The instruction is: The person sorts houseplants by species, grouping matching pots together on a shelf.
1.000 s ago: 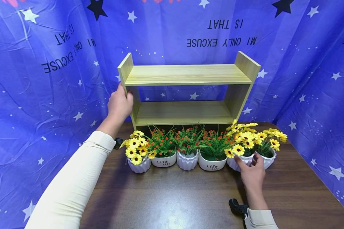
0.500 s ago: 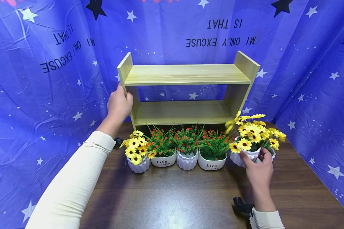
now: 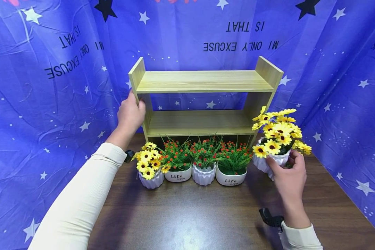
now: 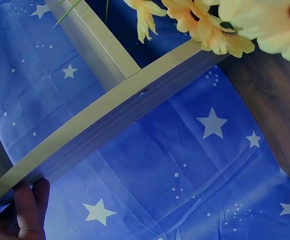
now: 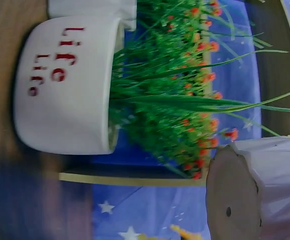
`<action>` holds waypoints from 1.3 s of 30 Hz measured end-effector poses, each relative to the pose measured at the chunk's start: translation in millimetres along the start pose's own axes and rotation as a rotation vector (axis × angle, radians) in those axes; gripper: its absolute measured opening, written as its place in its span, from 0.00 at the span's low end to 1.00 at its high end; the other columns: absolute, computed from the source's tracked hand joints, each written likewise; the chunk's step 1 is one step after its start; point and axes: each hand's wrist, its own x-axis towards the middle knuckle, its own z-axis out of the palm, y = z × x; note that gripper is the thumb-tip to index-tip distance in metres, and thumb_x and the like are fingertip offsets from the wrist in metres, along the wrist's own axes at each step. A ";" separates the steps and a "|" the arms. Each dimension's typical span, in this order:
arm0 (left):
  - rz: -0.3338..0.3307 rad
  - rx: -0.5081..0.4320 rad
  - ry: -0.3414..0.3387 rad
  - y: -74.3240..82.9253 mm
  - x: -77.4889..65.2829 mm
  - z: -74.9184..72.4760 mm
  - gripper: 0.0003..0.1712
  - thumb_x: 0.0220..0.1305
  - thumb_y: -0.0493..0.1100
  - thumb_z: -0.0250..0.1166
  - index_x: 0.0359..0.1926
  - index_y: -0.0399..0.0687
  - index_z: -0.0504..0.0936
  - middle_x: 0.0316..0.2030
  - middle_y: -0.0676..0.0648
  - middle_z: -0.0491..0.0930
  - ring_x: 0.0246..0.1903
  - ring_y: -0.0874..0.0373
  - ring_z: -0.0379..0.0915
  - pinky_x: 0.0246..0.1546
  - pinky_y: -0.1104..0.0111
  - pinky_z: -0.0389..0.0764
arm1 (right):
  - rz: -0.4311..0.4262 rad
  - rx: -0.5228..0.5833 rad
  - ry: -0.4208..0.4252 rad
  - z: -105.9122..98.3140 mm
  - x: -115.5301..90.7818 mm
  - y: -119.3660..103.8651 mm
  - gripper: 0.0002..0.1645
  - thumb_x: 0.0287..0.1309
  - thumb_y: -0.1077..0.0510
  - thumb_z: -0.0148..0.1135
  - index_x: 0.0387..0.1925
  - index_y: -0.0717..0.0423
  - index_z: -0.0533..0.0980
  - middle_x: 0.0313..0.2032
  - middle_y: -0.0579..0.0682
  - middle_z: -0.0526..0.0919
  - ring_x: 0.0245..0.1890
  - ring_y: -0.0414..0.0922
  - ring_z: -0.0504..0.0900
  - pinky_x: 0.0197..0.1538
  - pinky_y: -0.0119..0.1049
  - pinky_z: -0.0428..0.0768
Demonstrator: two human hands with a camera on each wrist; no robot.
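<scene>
Hanging tilted in right hand [image 3: 289, 177]: sunflower pot [image 3: 273, 161]

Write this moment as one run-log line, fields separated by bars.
left hand: grips shelf side panel | right hand: holds yellow-flower pot above table | row: four pots beside it

shelf [image 3: 203, 100] at table [image 3: 187, 218] back | four pots [image 3: 193, 175] in row before it | fifth pot [image 3: 273, 161] raised at right

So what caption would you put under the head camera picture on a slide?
Right hand lifts a sunflower pot beside the wooden shelf, which the left hand holds.
</scene>
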 end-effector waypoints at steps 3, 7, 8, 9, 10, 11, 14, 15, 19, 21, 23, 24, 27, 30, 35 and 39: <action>-0.008 0.002 -0.001 0.5 0.0 0.1 0.21 0.72 0.46 0.50 0.61 0.43 0.70 0.50 0.29 0.79 0.49 0.30 0.76 0.43 0.38 0.72 | -0.003 0.005 -0.012 -0.2 1.4 -9.8 0.41 0.48 0.54 0.76 0.64 0.58 0.70 0.51 0.51 0.76 0.45 0.39 0.74 0.38 0.22 0.71; -0.015 0.003 0.000 1.2 -0.2 -0.7 0.20 0.72 0.46 0.50 0.60 0.43 0.70 0.49 0.29 0.80 0.48 0.30 0.77 0.43 0.38 0.72 | -0.001 0.021 -0.034 1.2 3.0 -21.0 0.42 0.49 0.54 0.75 0.66 0.56 0.69 0.56 0.51 0.75 0.50 0.42 0.73 0.42 0.25 0.71; -0.018 0.004 0.001 1.4 -0.2 -1.0 0.20 0.72 0.46 0.50 0.59 0.43 0.70 0.49 0.29 0.80 0.48 0.30 0.77 0.43 0.38 0.72 | -0.006 0.026 -0.039 1.7 3.3 -23.4 0.42 0.49 0.54 0.75 0.66 0.56 0.69 0.56 0.51 0.75 0.50 0.42 0.73 0.42 0.25 0.71; -0.018 0.004 0.002 1.2 -0.2 -1.2 0.19 0.72 0.46 0.50 0.59 0.43 0.70 0.49 0.29 0.80 0.48 0.29 0.77 0.43 0.38 0.72 | -0.009 0.034 -0.042 2.1 3.7 -25.8 0.42 0.49 0.55 0.75 0.65 0.55 0.69 0.56 0.51 0.75 0.49 0.42 0.74 0.42 0.25 0.72; -0.019 0.005 0.002 1.4 -0.4 -1.3 0.19 0.72 0.46 0.50 0.59 0.43 0.70 0.49 0.29 0.80 0.48 0.29 0.77 0.43 0.38 0.72 | -0.013 0.045 -0.043 2.4 4.2 -27.9 0.42 0.49 0.55 0.75 0.65 0.55 0.69 0.55 0.51 0.75 0.48 0.42 0.74 0.41 0.25 0.72; -0.019 0.007 0.003 1.6 -0.5 -1.3 0.20 0.72 0.45 0.50 0.59 0.43 0.70 0.49 0.29 0.80 0.48 0.29 0.77 0.43 0.38 0.72 | -0.021 0.054 -0.043 2.9 5.0 -30.1 0.42 0.48 0.56 0.75 0.65 0.55 0.69 0.55 0.50 0.75 0.47 0.42 0.74 0.41 0.24 0.73; -0.018 0.007 0.005 1.6 -0.1 -0.9 0.20 0.72 0.45 0.51 0.60 0.43 0.70 0.50 0.29 0.79 0.49 0.29 0.76 0.43 0.38 0.71 | -0.054 0.081 -0.039 3.5 7.7 -36.3 0.42 0.47 0.58 0.76 0.64 0.55 0.70 0.54 0.50 0.76 0.46 0.40 0.75 0.39 0.22 0.74; -0.018 0.006 0.006 1.5 0.1 -0.7 0.20 0.72 0.45 0.51 0.61 0.43 0.70 0.50 0.29 0.79 0.49 0.29 0.76 0.43 0.38 0.71 | -0.066 0.090 -0.037 3.7 8.8 -38.4 0.42 0.47 0.59 0.77 0.64 0.56 0.70 0.54 0.49 0.76 0.46 0.40 0.76 0.39 0.22 0.74; -0.015 0.005 0.007 1.6 0.1 -0.4 0.21 0.72 0.45 0.51 0.62 0.43 0.70 0.50 0.29 0.79 0.50 0.29 0.76 0.44 0.38 0.71 | -0.103 0.127 -0.042 4.6 13.3 -46.5 0.41 0.47 0.60 0.76 0.64 0.56 0.70 0.53 0.47 0.76 0.45 0.39 0.77 0.38 0.22 0.76; -0.015 0.006 0.006 1.7 -0.3 -0.6 0.21 0.72 0.45 0.51 0.62 0.43 0.70 0.50 0.29 0.79 0.50 0.29 0.76 0.44 0.38 0.71 | -0.108 0.144 -0.047 5.2 15.6 -51.3 0.40 0.48 0.60 0.76 0.64 0.55 0.69 0.53 0.46 0.75 0.46 0.39 0.77 0.39 0.22 0.76; -0.016 0.008 0.004 1.6 -0.4 -0.7 0.21 0.72 0.45 0.50 0.62 0.43 0.69 0.50 0.29 0.79 0.50 0.29 0.76 0.44 0.38 0.71 | -0.111 0.160 -0.052 5.9 17.8 -56.8 0.40 0.49 0.60 0.75 0.64 0.54 0.69 0.53 0.45 0.74 0.47 0.40 0.76 0.40 0.23 0.77; -0.017 0.009 0.004 1.4 -0.2 -0.6 0.21 0.72 0.45 0.50 0.62 0.43 0.69 0.50 0.29 0.79 0.50 0.29 0.76 0.44 0.38 0.71 | -0.112 0.175 -0.051 6.3 19.1 -60.0 0.40 0.49 0.60 0.75 0.64 0.54 0.69 0.53 0.45 0.74 0.47 0.40 0.76 0.40 0.24 0.77; -0.020 0.010 0.002 1.3 0.0 -0.8 0.22 0.73 0.46 0.50 0.63 0.43 0.69 0.50 0.29 0.79 0.50 0.29 0.76 0.44 0.38 0.71 | -0.117 0.228 -0.045 8.7 22.9 -70.8 0.39 0.49 0.61 0.75 0.63 0.53 0.70 0.53 0.46 0.75 0.49 0.42 0.76 0.41 0.27 0.77; -0.024 0.010 -0.002 1.6 -0.2 -0.7 0.22 0.73 0.46 0.50 0.63 0.44 0.69 0.51 0.29 0.79 0.50 0.30 0.76 0.44 0.38 0.71 | -0.122 0.327 -0.029 12.4 27.3 -83.4 0.38 0.46 0.64 0.76 0.61 0.53 0.71 0.52 0.49 0.77 0.46 0.44 0.78 0.42 0.29 0.78; -0.026 0.007 -0.003 1.6 -0.5 -0.2 0.22 0.72 0.46 0.50 0.64 0.44 0.69 0.51 0.29 0.79 0.50 0.29 0.76 0.44 0.38 0.72 | -0.156 0.499 0.008 19.4 37.4 -108.6 0.37 0.41 0.70 0.74 0.57 0.55 0.74 0.49 0.53 0.78 0.45 0.46 0.79 0.42 0.33 0.76; -0.024 0.008 -0.006 1.6 -1.0 -0.5 0.23 0.72 0.47 0.50 0.64 0.44 0.68 0.51 0.29 0.79 0.50 0.29 0.76 0.44 0.38 0.72 | -0.178 0.547 0.018 22.7 46.3 -129.9 0.36 0.42 0.69 0.74 0.57 0.55 0.74 0.50 0.53 0.78 0.49 0.47 0.77 0.44 0.36 0.75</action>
